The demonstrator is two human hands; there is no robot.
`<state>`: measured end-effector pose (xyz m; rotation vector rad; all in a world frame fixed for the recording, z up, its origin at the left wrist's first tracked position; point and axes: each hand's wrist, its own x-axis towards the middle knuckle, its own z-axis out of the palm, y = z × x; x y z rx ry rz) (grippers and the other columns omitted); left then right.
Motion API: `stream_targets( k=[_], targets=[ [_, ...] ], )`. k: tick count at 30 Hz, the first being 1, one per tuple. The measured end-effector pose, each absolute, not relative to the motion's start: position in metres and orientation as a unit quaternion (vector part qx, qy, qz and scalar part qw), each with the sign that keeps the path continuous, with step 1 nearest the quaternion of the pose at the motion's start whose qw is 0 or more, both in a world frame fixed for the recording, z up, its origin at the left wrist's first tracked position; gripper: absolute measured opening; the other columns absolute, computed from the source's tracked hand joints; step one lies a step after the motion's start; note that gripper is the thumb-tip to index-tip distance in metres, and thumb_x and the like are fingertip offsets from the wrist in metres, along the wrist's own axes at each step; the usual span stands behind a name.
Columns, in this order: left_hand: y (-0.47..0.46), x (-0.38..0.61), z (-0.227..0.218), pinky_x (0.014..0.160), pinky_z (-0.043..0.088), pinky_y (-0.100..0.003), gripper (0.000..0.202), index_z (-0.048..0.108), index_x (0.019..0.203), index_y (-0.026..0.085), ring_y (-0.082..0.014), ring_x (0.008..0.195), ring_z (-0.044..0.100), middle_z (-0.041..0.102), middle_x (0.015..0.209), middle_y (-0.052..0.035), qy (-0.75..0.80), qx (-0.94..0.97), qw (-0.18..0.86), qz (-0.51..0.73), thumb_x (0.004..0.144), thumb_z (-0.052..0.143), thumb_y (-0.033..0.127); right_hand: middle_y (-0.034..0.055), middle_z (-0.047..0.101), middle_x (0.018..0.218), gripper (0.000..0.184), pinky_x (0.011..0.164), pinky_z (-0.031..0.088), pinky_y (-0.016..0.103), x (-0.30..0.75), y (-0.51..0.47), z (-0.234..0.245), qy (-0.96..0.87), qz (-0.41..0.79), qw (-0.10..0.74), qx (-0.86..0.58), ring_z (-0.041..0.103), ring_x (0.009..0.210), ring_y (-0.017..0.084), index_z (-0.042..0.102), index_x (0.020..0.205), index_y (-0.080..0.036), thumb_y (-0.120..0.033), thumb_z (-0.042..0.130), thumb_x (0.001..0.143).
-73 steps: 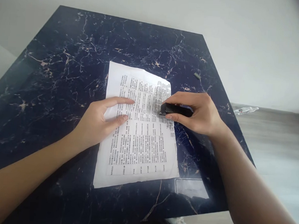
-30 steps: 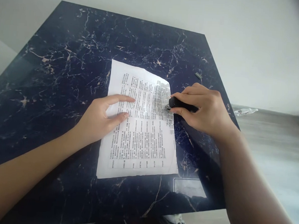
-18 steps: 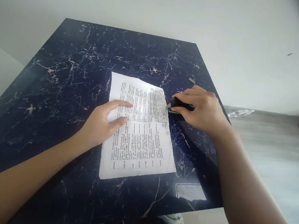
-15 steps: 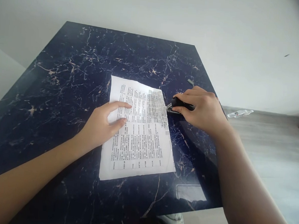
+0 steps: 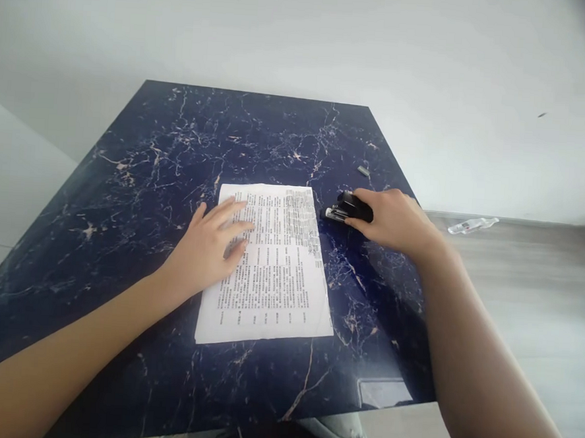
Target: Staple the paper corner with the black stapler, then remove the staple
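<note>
Printed paper sheets [image 5: 268,297] lie on the dark blue marbled table, with text running sideways. My left hand [image 5: 216,241] rests on their left part, fingers spread and stretched out. To the right of the paper, my right hand [image 5: 396,219] grips a black stapler [image 5: 356,207]. The stapler's front end points left and is a little apart from the paper's right edge. A small strip of staples [image 5: 363,171] lies on the table beyond the stapler.
The marbled table [image 5: 218,135] reaches back to a white wall. A phone-like flat rectangle [image 5: 385,393] lies at its front right edge. On the floor to the right is a clear plastic wrapper [image 5: 473,225].
The stapler has come away from the paper's right edge, where its jaws were. My left hand's fingers have spread wider on the paper. The camera view has shifted.
</note>
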<state>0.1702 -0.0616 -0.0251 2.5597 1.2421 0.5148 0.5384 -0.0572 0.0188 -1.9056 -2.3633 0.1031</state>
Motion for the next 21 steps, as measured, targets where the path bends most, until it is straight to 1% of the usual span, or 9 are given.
stream_targets(
  k=[2, 4, 6, 7, 10, 14, 16, 18, 21],
  targets=[
    [-0.06, 0.169, -0.028, 0.124, 0.025, -0.072, 0.033, 0.069, 0.129, 0.027, -0.0352, 0.147, 0.048, 0.057, 0.153, -0.0087, 0.419, 0.881, 0.141, 0.168, 0.098, 0.055, 0.027, 0.0041, 0.06, 0.063, 0.028, 0.055, 0.044, 0.035, 0.533, -0.059, 0.02, -0.733, -0.015, 0.101, -0.673, 0.057, 0.056, 0.021, 0.067, 0.091, -0.02, -0.047, 0.068, 0.086],
    [-0.059, 0.169, -0.03, 0.123, 0.03, -0.069, 0.034, 0.068, 0.129, 0.026, -0.0337, 0.145, 0.05, 0.059, 0.151, -0.0092, 0.416, 0.883, 0.141, 0.167, 0.098, 0.055, 0.028, 0.0036, 0.058, 0.06, 0.03, 0.051, 0.043, 0.035, 0.519, -0.063, 0.022, -0.702, -0.022, 0.196, -0.685, 0.054, 0.053, 0.02, 0.065, 0.088, -0.02, -0.05, 0.067, 0.087],
    [-0.058, 0.169, -0.03, 0.122, 0.032, -0.067, 0.032, 0.068, 0.127, 0.026, -0.0323, 0.144, 0.05, 0.061, 0.148, -0.009, 0.413, 0.884, 0.137, 0.171, 0.1, 0.052, 0.026, 0.0027, 0.059, 0.061, 0.03, 0.046, 0.042, 0.033, 0.494, -0.072, 0.023, -0.702, 0.036, 0.275, -0.656, 0.051, 0.05, 0.017, 0.063, 0.088, -0.021, -0.051, 0.066, 0.089],
    [-0.057, 0.169, -0.029, 0.121, 0.034, -0.066, 0.031, 0.067, 0.126, 0.026, -0.0311, 0.142, 0.053, 0.063, 0.145, -0.0086, 0.416, 0.881, 0.14, 0.176, 0.101, 0.049, 0.025, 0.0021, 0.059, 0.062, 0.029, 0.044, 0.041, 0.032, 0.478, -0.078, 0.023, -0.714, 0.086, 0.287, -0.633, 0.05, 0.049, 0.015, 0.062, 0.087, -0.021, -0.05, 0.066, 0.09],
    [-0.056, 0.168, -0.026, 0.116, 0.043, -0.058, 0.029, 0.063, 0.119, 0.025, -0.0274, 0.133, 0.06, 0.067, 0.137, -0.0082, 0.439, 0.857, 0.157, 0.218, 0.103, 0.039, 0.02, 0.0022, 0.06, 0.067, 0.023, 0.046, 0.04, 0.03, 0.426, -0.097, 0.016, -0.739, 0.218, 0.242, -0.59, 0.051, 0.052, 0.014, 0.056, 0.082, -0.022, -0.04, 0.067, 0.089],
    [-0.057, 0.166, -0.021, 0.115, 0.046, -0.054, 0.025, 0.058, 0.109, 0.023, -0.0275, 0.134, 0.057, 0.062, 0.139, -0.0097, 0.465, 0.82, 0.16, 0.294, 0.104, 0.035, 0.019, 0.0046, 0.059, 0.075, 0.018, 0.055, 0.041, 0.032, 0.381, -0.109, 0.0, -0.77, 0.218, 0.211, -0.561, 0.055, 0.066, 0.019, 0.048, 0.079, -0.022, -0.026, 0.065, 0.081],
    [-0.057, 0.166, -0.019, 0.115, 0.046, -0.054, 0.023, 0.057, 0.106, 0.023, -0.0281, 0.136, 0.055, 0.059, 0.139, -0.0105, 0.468, 0.812, 0.157, 0.31, 0.103, 0.034, 0.018, 0.0089, 0.062, 0.091, 0.017, 0.066, 0.047, 0.035, 0.373, -0.108, -0.007, -0.787, 0.216, 0.233, -0.528, 0.059, 0.082, 0.023, 0.05, 0.088, -0.021, -0.019, 0.062, 0.076],
    [-0.057, 0.165, -0.019, 0.116, 0.045, -0.054, 0.022, 0.056, 0.105, 0.023, -0.0286, 0.138, 0.053, 0.057, 0.139, -0.0111, 0.468, 0.811, 0.155, 0.317, 0.102, 0.035, 0.016, 0.0108, 0.063, 0.106, 0.032, 0.075, 0.049, 0.036, 0.373, -0.106, -0.01, -0.794, 0.252, 0.255, -0.49, 0.06, 0.092, 0.024, 0.052, 0.105, -0.02, -0.014, 0.058, 0.073],
    [-0.056, 0.164, -0.02, 0.116, 0.046, -0.054, 0.021, 0.055, 0.105, 0.023, -0.0288, 0.139, 0.051, 0.054, 0.139, -0.0115, 0.467, 0.81, 0.149, 0.321, 0.101, 0.036, 0.015, 0.009, 0.066, 0.107, 0.046, 0.074, 0.049, 0.036, 0.384, -0.106, -0.007, -0.784, 0.31, 0.259, -0.472, 0.062, 0.089, 0.023, 0.052, 0.118, -0.02, -0.01, 0.055, 0.074]
  ],
)
